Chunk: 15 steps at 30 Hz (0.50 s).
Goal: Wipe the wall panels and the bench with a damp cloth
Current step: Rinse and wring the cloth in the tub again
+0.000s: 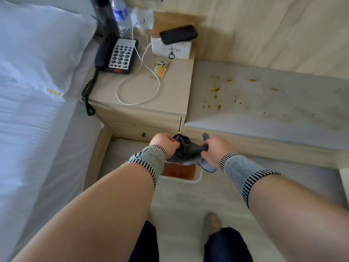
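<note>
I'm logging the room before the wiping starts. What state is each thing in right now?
cloth: bunched, gripped at both ends, held over the basin.
left hand: curled round the cloth.
right hand: curled round the cloth.
bench: spattered with orange-brown stains, not yet wiped.
basin: on the floor, holding brownish water.
telephone: handset on its cradle.
white cable: looped loose on the nightstand.

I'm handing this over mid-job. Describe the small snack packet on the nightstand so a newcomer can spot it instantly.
Start at the nightstand between the bed and the stained bench. On its top, right of the black phone and just in front of the white box, lies the packet. It is the only colourful item there: small, flat, yellow and orange, beside the looping white cable.
</note>
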{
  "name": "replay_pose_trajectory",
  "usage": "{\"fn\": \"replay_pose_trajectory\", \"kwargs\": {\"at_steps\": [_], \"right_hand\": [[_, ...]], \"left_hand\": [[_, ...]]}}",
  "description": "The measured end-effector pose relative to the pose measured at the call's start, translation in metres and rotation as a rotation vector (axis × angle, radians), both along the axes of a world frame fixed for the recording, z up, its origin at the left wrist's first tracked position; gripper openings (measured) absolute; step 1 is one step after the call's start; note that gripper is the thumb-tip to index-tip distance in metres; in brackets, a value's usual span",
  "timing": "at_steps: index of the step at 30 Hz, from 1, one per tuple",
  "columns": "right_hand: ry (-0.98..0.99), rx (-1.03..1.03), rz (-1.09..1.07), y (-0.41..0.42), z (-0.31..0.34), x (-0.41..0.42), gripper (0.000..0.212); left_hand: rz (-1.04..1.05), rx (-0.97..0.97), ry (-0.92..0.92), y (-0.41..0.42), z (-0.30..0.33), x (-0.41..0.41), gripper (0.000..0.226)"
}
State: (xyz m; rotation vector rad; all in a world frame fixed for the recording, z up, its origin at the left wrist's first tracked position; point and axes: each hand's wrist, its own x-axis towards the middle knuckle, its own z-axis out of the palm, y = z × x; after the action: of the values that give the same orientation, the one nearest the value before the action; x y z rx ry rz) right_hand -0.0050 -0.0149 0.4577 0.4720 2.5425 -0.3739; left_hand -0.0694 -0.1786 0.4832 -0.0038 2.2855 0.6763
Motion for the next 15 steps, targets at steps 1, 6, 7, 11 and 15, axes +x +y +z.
{"fn": "replay_pose_trajectory", "kwargs": {"at_steps": [1, 6, 7, 11, 15], "right_hand": [[0.01, 0.005, -0.009, -0.006, -0.015, -0.003, 0.045], [0.019, -0.028, -0.003, -0.014, -0.094, -0.029, 0.021], [0.022, -0.026, 0.004, -0.013, -0.117, -0.035, 0.016], [0.046, -0.013, 0.033, -0.006, -0.231, -0.055, 0.026], [-0.022, 0.009, 0.069, 0.003, -0.338, -0.068, 0.032]], "left_hand": [[0.0, -0.002, -0.012, -0.006, -0.015, -0.009, 0.03], [-0.032, -0.02, 0.0, -0.016, -0.108, -0.051, 0.01], [-0.051, -0.041, 0.016, -0.015, -0.132, -0.058, 0.01], [-0.174, -0.123, 0.081, -0.008, -0.249, -0.076, 0.007], [-0.266, -0.175, 0.102, -0.002, -0.363, -0.084, 0.02]]}}
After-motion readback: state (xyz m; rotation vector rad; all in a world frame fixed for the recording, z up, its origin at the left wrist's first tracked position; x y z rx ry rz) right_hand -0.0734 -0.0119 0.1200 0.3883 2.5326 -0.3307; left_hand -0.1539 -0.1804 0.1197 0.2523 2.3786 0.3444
